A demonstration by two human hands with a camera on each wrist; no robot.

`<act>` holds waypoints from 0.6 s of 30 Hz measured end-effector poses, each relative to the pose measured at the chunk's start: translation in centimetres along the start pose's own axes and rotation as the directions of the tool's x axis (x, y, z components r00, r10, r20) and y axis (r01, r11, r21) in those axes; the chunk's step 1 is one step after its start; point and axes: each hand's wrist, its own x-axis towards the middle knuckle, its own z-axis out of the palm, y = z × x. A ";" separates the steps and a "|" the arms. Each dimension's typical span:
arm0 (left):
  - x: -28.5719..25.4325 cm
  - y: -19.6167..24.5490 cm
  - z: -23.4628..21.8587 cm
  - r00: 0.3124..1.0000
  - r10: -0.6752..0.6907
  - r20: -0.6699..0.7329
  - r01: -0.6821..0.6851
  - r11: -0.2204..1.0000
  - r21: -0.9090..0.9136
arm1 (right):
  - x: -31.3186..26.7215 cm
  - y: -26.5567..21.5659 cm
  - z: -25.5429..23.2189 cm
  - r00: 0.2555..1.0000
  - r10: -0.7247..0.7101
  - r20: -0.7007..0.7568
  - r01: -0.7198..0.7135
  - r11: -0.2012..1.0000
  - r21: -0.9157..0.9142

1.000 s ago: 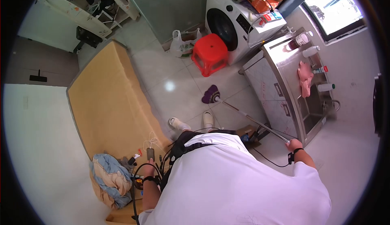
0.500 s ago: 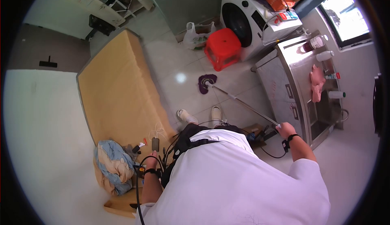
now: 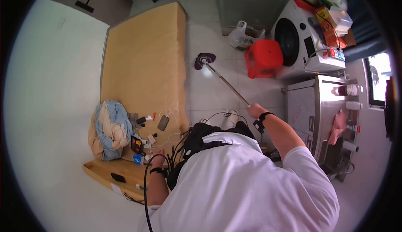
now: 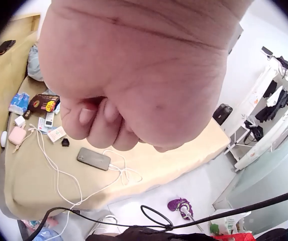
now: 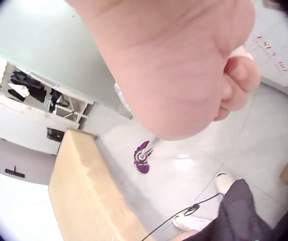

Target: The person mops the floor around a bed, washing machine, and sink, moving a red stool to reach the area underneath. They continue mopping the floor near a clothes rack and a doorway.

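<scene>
A mop with a purple head (image 3: 211, 57) and a slim metal pole (image 3: 228, 84) slants across the tiled floor. My right hand (image 3: 256, 111) grips the upper end of the pole in front of my body. In the right wrist view the curled fingers (image 5: 236, 90) wrap round the pole's end, mostly hidden by the palm, while the mop head (image 5: 142, 166) lies flat on the tiles beyond. My left hand (image 3: 157, 158) hangs by my left side near the mattress edge, with nothing in it. The left wrist view shows its fingers (image 4: 105, 125) curled in towards the palm.
A bare mattress (image 3: 142, 60) holds a phone (image 4: 93, 159), white cables and a crumpled quilt (image 3: 111, 127). Ahead on the right stand a red stool (image 3: 264, 58), a plastic bag (image 3: 240, 37) and a washing machine (image 3: 293, 43). A steel sink unit (image 3: 324, 123) lies right.
The mop head has moved left across the floor, close to the mattress side. My right hand has swung inward with the pole, and the head view has turned to the left.
</scene>
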 end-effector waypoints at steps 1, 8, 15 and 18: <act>-0.1 -1.1 0.6 0.998 0.030 -0.057 -0.030 1.000 0.003 | -0.3 -1.9 -0.3 0.988 0.047 0.148 -0.040 0.998 -0.051; -1.5 -6.2 1.6 0.998 0.051 -0.021 -0.051 0.999 -0.016 | -4.3 -4.2 3.7 0.981 0.012 0.194 0.009 0.994 -0.105; -1.0 -10.0 2.2 0.997 -0.064 0.050 0.071 0.985 -0.156 | -10.6 -1.7 4.7 0.995 -0.007 0.101 0.037 0.952 -0.305; 0.4 -12.0 3.1 0.997 -0.032 0.076 0.039 0.995 -0.090 | -11.7 0.8 5.6 0.998 -0.040 0.054 0.060 0.900 -0.432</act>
